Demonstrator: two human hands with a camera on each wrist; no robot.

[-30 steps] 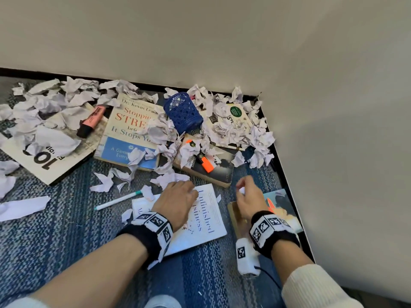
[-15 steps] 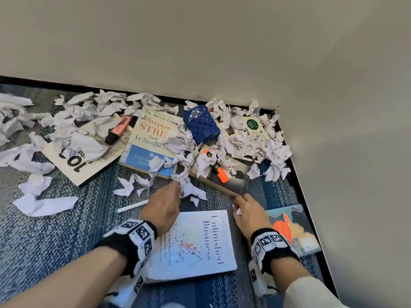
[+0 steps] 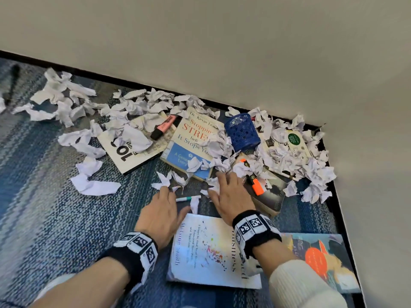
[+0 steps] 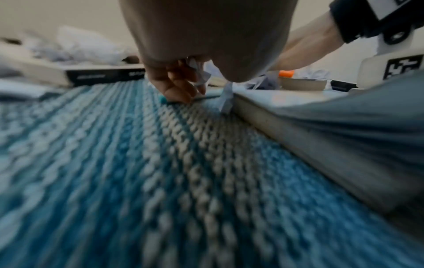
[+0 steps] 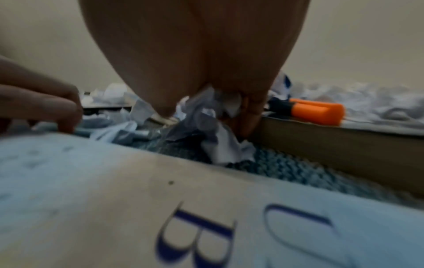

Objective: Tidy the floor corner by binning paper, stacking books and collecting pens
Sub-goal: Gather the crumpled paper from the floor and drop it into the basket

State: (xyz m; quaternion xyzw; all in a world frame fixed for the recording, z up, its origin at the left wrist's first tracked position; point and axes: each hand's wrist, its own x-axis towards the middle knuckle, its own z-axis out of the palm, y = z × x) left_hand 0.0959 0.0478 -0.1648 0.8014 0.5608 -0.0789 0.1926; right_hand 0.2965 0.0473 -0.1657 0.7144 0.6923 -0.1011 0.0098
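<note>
Crumpled paper scraps (image 3: 138, 107) litter the blue carpet corner and cover several books. My left hand (image 3: 165, 194) reaches to scraps just left of a white pen with a teal band (image 3: 188, 198); the left wrist view shows its curled fingers (image 4: 176, 85) holding crumpled paper (image 4: 198, 69). My right hand (image 3: 224, 187) lies over scraps right of the pen, and crumpled paper (image 5: 206, 116) sits between its thumb and fingers (image 5: 250, 117). A white book (image 3: 211, 252) lies under both wrists. A blue mesh pen cup (image 3: 242, 132) lies tipped near the wall.
Other books: a "10" book (image 3: 131, 152), a stress book (image 3: 189, 143), a dark book (image 3: 271, 196) bearing an orange highlighter (image 3: 256, 186), a green-seal book (image 3: 293, 141), an orange-cover book (image 3: 322, 258). A pink highlighter (image 3: 163, 126) lies further back. Walls close off the back and right.
Both hands have moved forward off the white book to the scraps around the pen. The right hand has shifted left, away from the orange-cover book. The head view has swung.
</note>
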